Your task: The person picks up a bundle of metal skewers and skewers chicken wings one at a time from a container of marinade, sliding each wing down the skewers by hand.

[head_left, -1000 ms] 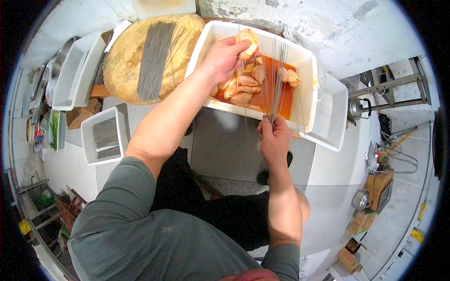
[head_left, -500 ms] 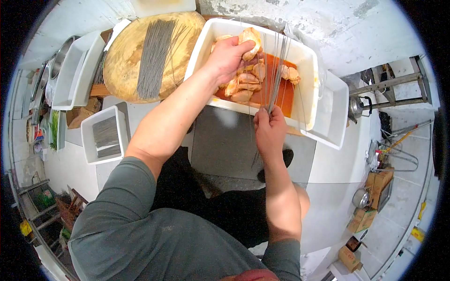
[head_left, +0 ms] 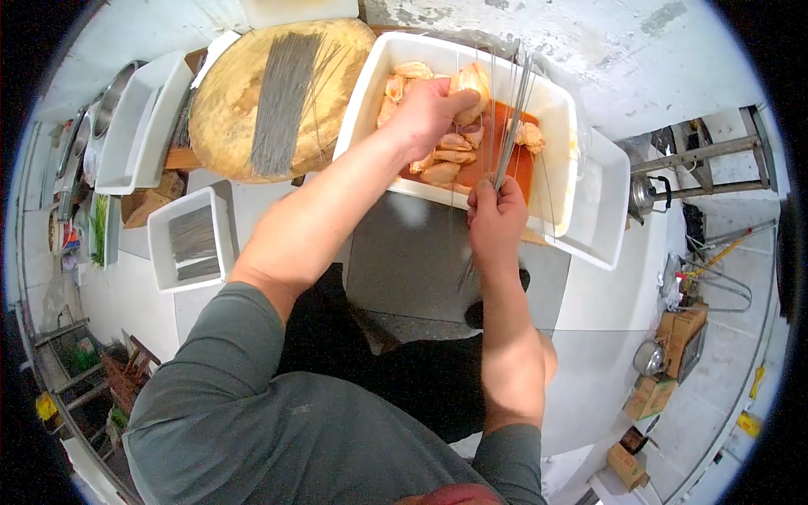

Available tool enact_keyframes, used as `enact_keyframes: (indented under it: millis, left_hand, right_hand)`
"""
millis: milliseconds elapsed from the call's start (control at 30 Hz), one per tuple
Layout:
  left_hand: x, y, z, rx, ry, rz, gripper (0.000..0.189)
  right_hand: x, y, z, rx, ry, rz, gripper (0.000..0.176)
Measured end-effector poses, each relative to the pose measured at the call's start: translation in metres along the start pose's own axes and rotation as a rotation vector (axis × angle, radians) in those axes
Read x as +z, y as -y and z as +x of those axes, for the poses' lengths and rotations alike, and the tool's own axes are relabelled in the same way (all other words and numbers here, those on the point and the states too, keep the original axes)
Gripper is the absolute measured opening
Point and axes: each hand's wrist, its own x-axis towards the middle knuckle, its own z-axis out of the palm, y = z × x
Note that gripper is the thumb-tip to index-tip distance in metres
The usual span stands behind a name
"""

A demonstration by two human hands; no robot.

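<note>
Over a white tub [head_left: 358, 118] of chicken pieces in red-orange marinade, my left hand [head_left: 427, 116] grips a chicken piece [head_left: 471, 84] between thumb and fingers. A thin skewer runs close by that piece. My right hand [head_left: 497, 209] is closed around a bundle of thin metal skewers [head_left: 512, 135], which point up across the tub, with their other ends showing below the fist. Another chicken piece [head_left: 530, 136] sits on the skewers at the right. Several more chicken pieces [head_left: 454, 156] lie in the marinade under my left hand.
Left of the tub, a round wooden chopping block [head_left: 223, 109] bears a pile of metal skewers [head_left: 286, 101]. A small white bin [head_left: 160, 252] with more skewers stands below it. Another white tub [head_left: 608, 219] adjoins on the right, near a metal kettle [head_left: 644, 195].
My left hand has moved right with the chicken piece, nearer the skewers. My right hand has risen slightly with the bundle. More chicken shows at the tub's left.
</note>
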Motion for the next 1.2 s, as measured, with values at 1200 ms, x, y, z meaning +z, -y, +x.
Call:
enact_keyframes:
  millis: [1200]
  left_hand:
    - [0.008,0.007,-0.001,-0.040,-0.108,-0.004,0.022]
  right_hand:
    - [0.004,-0.010,0.003,0.002,0.002,0.081,0.015]
